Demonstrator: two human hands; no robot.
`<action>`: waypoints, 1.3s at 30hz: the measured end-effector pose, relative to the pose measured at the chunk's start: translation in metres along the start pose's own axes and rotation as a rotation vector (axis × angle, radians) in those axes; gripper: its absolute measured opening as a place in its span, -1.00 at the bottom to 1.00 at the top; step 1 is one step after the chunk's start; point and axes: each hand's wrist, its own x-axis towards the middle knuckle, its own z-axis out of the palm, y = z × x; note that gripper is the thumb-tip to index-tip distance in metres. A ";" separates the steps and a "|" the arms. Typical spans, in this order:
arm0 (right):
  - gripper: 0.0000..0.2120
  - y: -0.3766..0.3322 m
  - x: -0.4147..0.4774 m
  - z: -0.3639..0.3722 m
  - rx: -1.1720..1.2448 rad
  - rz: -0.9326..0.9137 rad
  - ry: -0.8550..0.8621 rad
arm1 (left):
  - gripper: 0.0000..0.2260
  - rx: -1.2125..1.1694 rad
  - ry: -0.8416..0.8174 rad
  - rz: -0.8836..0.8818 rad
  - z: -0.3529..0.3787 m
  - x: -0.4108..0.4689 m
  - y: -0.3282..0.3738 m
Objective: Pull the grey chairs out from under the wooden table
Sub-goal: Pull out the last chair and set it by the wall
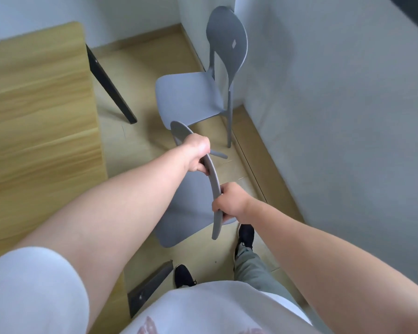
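Two grey plastic chairs stand on the floor to the right of the wooden table [39, 112]. The near grey chair [188, 213] is right in front of me, seen from above, its seat clear of the table edge. My left hand [198, 153] is shut on the top of its curved backrest. My right hand [228, 201] grips the same backrest lower, toward me. The far grey chair [191, 97] stands beyond it, near the wall corner, free of the table with its backrest upright.
A grey wall [336, 116] runs along the right, close to both chairs. Black table legs [111, 88] angle down at the far corner and at the near corner by my feet. My black shoes [245, 237] stand on the tan floor.
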 end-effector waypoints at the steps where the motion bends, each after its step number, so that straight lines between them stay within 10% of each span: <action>1: -0.89 0.001 0.005 -0.013 0.004 0.004 -0.008 | -0.87 0.004 0.005 -0.010 0.011 0.006 0.007; 39: -0.73 0.051 0.071 -0.269 -0.300 0.142 0.319 | -0.66 0.016 -0.041 -0.150 0.273 0.128 0.127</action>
